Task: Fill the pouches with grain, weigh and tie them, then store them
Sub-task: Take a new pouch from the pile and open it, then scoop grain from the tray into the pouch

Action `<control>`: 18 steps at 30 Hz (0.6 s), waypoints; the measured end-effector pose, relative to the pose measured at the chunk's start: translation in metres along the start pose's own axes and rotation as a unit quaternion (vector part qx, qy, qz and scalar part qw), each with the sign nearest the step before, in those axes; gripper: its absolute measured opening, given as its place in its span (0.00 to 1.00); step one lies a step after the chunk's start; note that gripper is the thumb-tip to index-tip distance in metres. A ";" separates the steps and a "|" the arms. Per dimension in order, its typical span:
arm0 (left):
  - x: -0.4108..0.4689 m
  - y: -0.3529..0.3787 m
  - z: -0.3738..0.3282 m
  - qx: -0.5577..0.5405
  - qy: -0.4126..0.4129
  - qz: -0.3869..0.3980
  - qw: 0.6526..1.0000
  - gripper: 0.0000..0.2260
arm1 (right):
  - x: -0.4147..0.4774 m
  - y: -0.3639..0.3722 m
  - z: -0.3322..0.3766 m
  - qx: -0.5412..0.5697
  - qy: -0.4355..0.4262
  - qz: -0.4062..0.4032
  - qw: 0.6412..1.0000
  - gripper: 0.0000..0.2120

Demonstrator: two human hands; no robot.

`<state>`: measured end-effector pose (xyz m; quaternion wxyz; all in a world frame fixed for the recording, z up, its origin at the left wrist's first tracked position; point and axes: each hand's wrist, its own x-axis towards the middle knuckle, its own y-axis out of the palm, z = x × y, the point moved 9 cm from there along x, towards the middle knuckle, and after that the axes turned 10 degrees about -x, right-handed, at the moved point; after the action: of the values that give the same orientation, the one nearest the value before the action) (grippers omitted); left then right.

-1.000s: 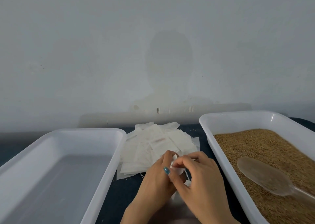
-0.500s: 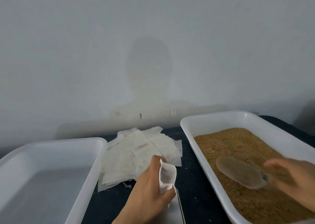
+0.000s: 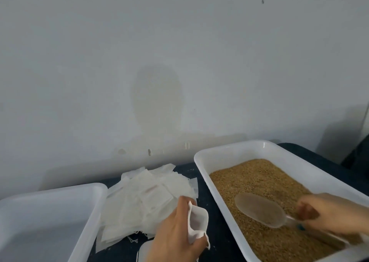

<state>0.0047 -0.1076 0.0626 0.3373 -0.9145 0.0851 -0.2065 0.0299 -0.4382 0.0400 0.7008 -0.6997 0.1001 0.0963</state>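
One white tray (image 3: 235,148) of grain (image 3: 257,182) with translucent spoon (image 3: 259,210).

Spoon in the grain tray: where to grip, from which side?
Grip the spoon by its thin handle, coming from the near right. The wide bowl lies on the grain, pointing left and away, so the handle trails toward the tray's near right corner; the right hand holds it there.

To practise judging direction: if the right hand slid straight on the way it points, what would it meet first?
The right hand, gripping the spoon, points left: probably grain first, else the tray's left wall. Height is unclear.
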 end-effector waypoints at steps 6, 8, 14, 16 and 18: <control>0.007 0.007 -0.019 -0.011 0.020 0.033 0.999 0.20 | 0.009 0.000 0.030 -0.115 -0.021 0.058 0.992 0.09; 0.010 0.011 -0.017 -0.011 0.006 0.046 0.999 0.19 | 0.010 0.005 0.037 -0.132 -0.027 0.060 0.989 0.07; 0.022 0.017 -0.012 0.027 -0.049 0.096 0.994 0.12 | 0.010 -0.003 0.041 -0.142 -0.058 0.011 0.988 0.10; 0.021 0.006 -0.013 0.052 -0.051 0.013 0.997 0.09 | 0.010 -0.008 0.039 -0.144 -0.061 0.008 0.988 0.10; 0.020 0.014 -0.013 0.050 -0.052 0.017 0.997 0.11 | 0.009 -0.011 0.038 -0.147 -0.063 0.013 0.987 0.10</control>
<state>0.0170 -0.1319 0.0694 0.3897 -0.9046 0.0723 -0.1567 0.0417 -0.4002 0.0481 0.5936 -0.7864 0.0498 0.1635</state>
